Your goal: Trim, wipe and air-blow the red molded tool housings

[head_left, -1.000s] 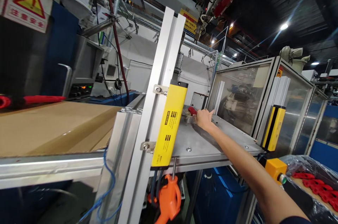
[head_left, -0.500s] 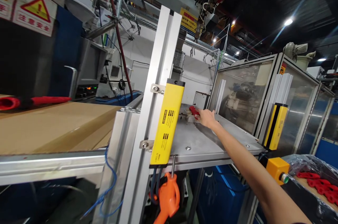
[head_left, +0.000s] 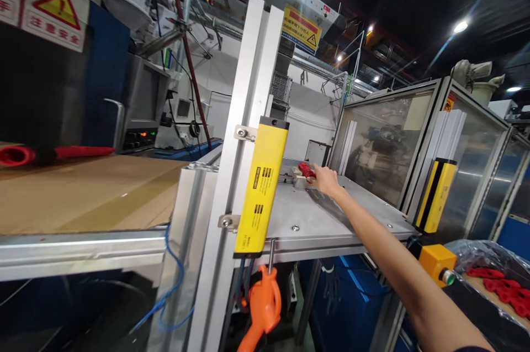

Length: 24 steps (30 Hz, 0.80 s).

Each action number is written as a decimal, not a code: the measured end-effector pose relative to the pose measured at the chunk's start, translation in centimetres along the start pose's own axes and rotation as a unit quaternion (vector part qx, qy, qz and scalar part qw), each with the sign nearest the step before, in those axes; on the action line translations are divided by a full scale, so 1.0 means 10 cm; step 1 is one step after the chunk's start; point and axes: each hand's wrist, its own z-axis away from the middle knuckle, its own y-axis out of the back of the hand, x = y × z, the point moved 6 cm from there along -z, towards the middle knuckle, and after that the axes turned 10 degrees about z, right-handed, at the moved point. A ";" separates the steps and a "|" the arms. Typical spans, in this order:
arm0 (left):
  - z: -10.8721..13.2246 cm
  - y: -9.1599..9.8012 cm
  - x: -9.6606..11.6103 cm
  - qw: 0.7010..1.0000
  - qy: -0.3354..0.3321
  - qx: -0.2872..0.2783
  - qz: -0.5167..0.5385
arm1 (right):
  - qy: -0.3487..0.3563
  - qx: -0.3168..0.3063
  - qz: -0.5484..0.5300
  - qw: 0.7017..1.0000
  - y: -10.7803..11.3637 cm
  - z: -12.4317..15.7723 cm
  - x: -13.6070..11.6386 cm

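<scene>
My right hand [head_left: 326,179] reaches in from the lower right over the grey metal table [head_left: 285,211]. Its fingers are closed on the near end of a red plastic part [head_left: 305,170], whose exact kind I cannot make out. That part rests at a small metal fixture [head_left: 301,181] on the tabletop. Some fingertips are hidden behind the hand and the part. My left hand is out of view.
A metal post with a yellow light-curtain bar [head_left: 263,186] stands close in front. Below it hangs an orange air gun [head_left: 265,299]. Cardboard [head_left: 95,192] lies at left, bearing a red-and-black object [head_left: 53,154]. Several red parts [head_left: 507,288] fill a plastic-lined box at right.
The red-and-black machinery hanging overhead has left its spot at the upper right, uncovering the yellow sign. My right hand stays at the red part, its fingers slightly shifted.
</scene>
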 end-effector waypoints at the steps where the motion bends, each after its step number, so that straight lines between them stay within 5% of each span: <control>1: 0.01 0.00 0.01 1.000 0.002 -0.003 0.003 | -0.001 -0.001 -0.005 1.000 0.00 0.00 0.00; 11: 0.05 0.15 -0.07 0.953 0.152 0.012 0.262 | -0.024 -0.004 -0.027 0.999 0.02 -0.02 0.00; 24: 0.05 0.08 -0.09 0.956 0.174 -0.015 0.236 | -0.028 -0.004 -0.062 0.998 -0.03 -0.03 -0.04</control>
